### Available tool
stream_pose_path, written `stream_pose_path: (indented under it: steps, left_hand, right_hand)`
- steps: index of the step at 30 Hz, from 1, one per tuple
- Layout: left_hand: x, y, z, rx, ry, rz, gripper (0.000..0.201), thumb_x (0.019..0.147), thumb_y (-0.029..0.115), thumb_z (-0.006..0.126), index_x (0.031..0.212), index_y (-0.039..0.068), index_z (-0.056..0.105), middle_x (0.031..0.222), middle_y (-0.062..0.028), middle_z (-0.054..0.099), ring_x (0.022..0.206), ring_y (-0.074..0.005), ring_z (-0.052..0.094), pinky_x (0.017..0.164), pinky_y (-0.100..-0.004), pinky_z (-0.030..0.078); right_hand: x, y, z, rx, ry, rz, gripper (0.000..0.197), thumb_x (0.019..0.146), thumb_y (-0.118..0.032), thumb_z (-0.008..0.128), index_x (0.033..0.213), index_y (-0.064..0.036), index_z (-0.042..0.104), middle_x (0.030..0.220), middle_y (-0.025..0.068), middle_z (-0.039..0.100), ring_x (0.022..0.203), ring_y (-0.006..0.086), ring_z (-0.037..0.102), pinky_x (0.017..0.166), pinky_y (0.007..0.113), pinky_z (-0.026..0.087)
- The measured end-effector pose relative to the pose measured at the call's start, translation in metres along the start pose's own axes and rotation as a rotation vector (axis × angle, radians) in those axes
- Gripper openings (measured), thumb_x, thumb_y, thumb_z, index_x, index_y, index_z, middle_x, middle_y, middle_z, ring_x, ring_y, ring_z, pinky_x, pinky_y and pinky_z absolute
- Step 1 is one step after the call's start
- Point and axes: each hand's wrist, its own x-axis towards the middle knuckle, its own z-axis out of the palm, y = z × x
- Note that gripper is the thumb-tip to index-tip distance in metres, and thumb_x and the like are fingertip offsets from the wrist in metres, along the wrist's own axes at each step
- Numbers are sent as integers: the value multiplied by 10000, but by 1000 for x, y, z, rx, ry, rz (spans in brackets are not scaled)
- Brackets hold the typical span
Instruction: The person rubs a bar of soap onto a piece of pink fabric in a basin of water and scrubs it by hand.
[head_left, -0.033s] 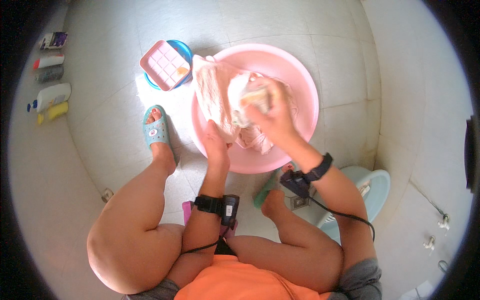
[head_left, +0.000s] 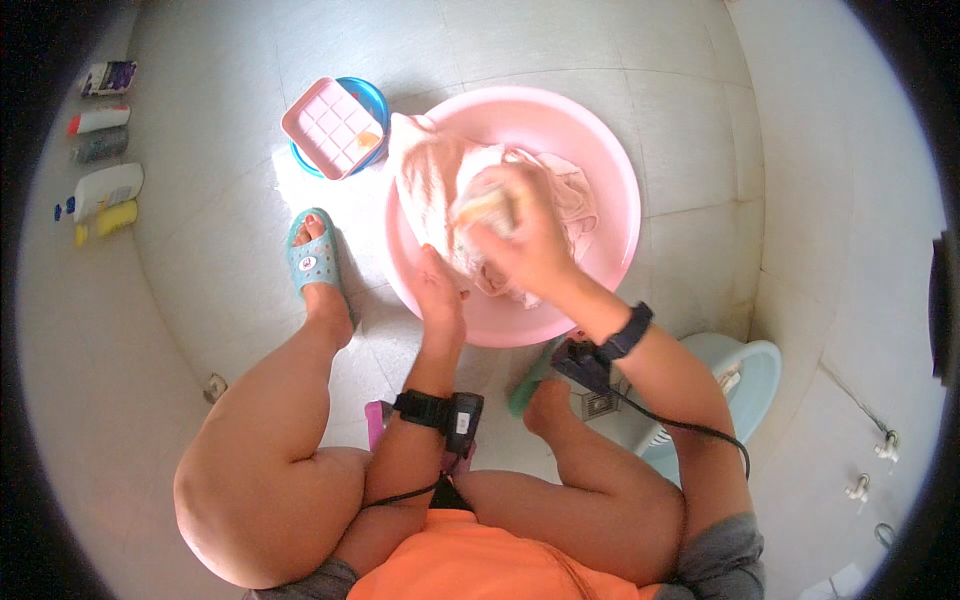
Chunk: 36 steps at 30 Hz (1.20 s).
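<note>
A pale pink garment or cloth [head_left: 425, 175] lies bunched in a round pink basin [head_left: 618, 215], one end draped up over the basin's left side. My left hand [head_left: 440, 290] holds the cloth's near left edge at the rim; its fingers are partly hidden by the fabric. Above the middle of the cloth, my right hand [head_left: 530, 235] is closed round a scrubbing brush [head_left: 487, 208] with a yellowish back and pale bristles. Motion blurs the brush, so I cannot tell whether it touches the fabric.
Left of the basin, a pink square tray [head_left: 325, 125] with a yellowish soap piece [head_left: 369, 140] rests on a blue tub [head_left: 372, 98]. Several bottles [head_left: 108, 188] line the left wall. A light teal basin [head_left: 760, 385] stands at my right. Taps [head_left: 886, 445] project from the right wall.
My right hand has moved the brush a little left over the cloth. My left hand stays at the cloth's edge, nearly still.
</note>
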Motion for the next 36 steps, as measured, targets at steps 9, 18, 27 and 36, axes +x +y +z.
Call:
stream_pose_path:
  steps: [9, 18, 27, 36]
  left_hand:
    - [-7, -52, -17, 464, 162, 266, 444, 1017, 432, 365, 961, 31, 547, 679, -17, 498, 586, -130, 464, 436, -306, 346]
    - [-11, -61, -21, 826, 12, 161, 515, 1025, 366, 295, 963, -76, 552, 695, -203, 571, 671, -331, 580, 576, -439, 448]
    - [-26, -50, -7, 1250, -72, 270, 527, 988, 311, 308, 771, -33, 642, 751, -283, 617, 716, -485, 595, 690, -557, 464]
    - [-25, -61, -20, 1253, -17, 295, 468, 973, 309, 374, 758, 5, 659, 725, -251, 628, 694, -447, 616, 654, -543, 480]
  right_hand:
    - [14, 90, 9, -960, -194, -15, 384, 813, -329, 637, 1181, -222, 611, 1170, 206, 467, 1094, 389, 469, 896, 512, 399]
    - [-12, 43, 40, -371, -421, -87, 374, 777, -307, 716, 1128, -207, 636, 1178, 163, 475, 1134, 372, 458, 957, 481, 379]
    - [42, 92, 9, -956, -372, -210, 381, 825, -313, 657, 1199, -277, 598, 1174, 142, 467, 1074, 322, 479, 846, 474, 413]
    - [0, 59, 39, -627, -637, -355, 376, 775, -266, 697, 1147, -277, 640, 1167, 136, 488, 1097, 336, 476, 889, 462, 405]
